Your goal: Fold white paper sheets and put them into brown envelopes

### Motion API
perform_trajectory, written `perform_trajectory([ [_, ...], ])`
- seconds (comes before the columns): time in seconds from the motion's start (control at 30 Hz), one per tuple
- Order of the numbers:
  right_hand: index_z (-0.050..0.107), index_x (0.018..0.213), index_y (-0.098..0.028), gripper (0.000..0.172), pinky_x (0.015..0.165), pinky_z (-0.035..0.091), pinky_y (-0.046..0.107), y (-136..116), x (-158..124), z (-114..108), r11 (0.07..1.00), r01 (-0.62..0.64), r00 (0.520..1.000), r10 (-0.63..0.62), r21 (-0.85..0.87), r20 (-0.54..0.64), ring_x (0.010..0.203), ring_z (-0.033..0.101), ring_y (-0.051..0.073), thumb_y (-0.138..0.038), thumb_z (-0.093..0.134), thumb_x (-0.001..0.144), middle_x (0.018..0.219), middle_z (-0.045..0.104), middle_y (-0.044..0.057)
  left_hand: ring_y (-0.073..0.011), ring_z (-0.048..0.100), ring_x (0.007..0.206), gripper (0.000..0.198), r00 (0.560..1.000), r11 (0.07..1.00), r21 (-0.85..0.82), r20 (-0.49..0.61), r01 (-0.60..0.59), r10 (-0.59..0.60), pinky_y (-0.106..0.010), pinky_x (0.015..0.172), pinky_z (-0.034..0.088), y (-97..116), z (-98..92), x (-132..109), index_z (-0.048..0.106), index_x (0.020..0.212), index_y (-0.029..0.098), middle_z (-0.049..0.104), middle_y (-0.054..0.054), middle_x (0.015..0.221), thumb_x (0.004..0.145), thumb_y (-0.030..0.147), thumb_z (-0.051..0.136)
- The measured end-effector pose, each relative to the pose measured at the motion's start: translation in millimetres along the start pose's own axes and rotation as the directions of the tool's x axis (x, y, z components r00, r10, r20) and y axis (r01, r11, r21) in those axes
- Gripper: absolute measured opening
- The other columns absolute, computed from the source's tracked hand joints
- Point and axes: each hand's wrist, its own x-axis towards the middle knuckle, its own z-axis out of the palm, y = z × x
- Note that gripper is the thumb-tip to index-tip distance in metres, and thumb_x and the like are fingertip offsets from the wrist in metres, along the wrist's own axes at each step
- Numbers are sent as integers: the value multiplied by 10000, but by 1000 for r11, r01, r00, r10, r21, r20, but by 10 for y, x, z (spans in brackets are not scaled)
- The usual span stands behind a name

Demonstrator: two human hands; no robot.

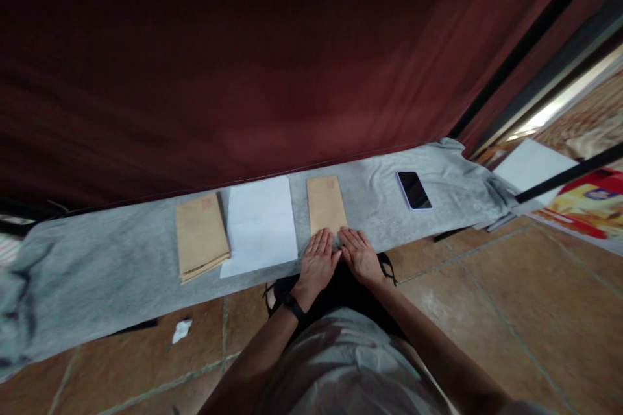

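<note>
A brown paper envelope (pixel 325 202) with a faint red print at its far end lies straight ahead on the grey cloth. Flat on its near left corner rests my left hand (pixel 318 259), fingers stretched out, a dark watch on the wrist. My right hand (pixel 360 256) lies flat at the near right corner, fingers also extended. The thumbs almost meet, and the near edge of the envelope is partly hidden under the fingertips. Left of it are white paper sheets (pixel 261 227), and beyond those a stack of brown envelopes (pixel 200 233) overlaps the paper's edge slightly.
A phone (pixel 415 191) with a pale purple edge lies on the right of the narrow cloth-covered bench (pixel 117 253). Behind rises a dark red curtain (pixel 272 78). Right of the bench are a black bar and a red printed box (pixel 594 204). A white scrap (pixel 182 331) lies on the tiled floor.
</note>
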Motion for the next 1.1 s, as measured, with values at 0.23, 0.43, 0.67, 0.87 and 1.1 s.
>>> perform_trajectory([
  [0.23, 454, 1500, -154, 491, 1237, 269, 467, -132, 125, -26, 996, 87, 994, -89, 34, 62, 1447, 413, 224, -360, 343, 1068, 1531, 492, 96, -250, 344, 1487, 531, 999, 999, 45, -45, -13, 15, -436, 1228, 320, -126, 43, -75, 436, 1488, 73, 442, -163, 1554, 992, 263, 442],
  [0.43, 393, 1536, -161, 531, 1236, 251, 463, -59, 234, 27, 997, 63, 996, -60, -40, 70, 1477, 363, 227, -406, 340, 1068, 1580, 412, 99, -251, 373, 1472, 533, 997, 999, 34, -79, -23, 26, -450, 1216, 341, -143, 116, -84, 420, 1505, 103, 461, -155, 1542, 1002, 281, 439],
  [0.67, 316, 1575, -228, 544, 1241, 195, 491, 233, 614, 87, 987, 95, 985, -74, -129, 157, 1492, 333, 232, -415, 318, 1064, 1611, 353, 76, -270, 383, 1467, 529, 995, 999, 35, -92, -36, 39, -464, 1187, 378, -156, 95, -76, 433, 1495, 109, 466, -158, 1539, 1008, 314, 450],
  [0.87, 319, 1573, -207, 554, 1231, 223, 481, 439, 1010, 112, 982, 74, 983, -43, -172, 179, 1494, 328, 223, -424, 269, 1066, 1621, 336, 74, -274, 401, 1457, 520, 994, 998, 43, -96, -42, 46, -467, 1187, 377, -179, 115, -77, 463, 1477, 117, 480, -153, 1530, 1008, 342, 468],
  [1.1, 329, 1564, -146, 585, 1222, 230, 496, 558, 1363, 195, 974, 43, 995, -23, -224, 94, 1499, 314, 250, -443, 260, 1065, 1616, 333, 132, -267, 390, 1464, 533, 993, 997, 59, -105, -46, 52, -458, 1189, 375, -184, 138, -89, 443, 1495, 131, 452, -144, 1551, 1000, 326, 478],
])
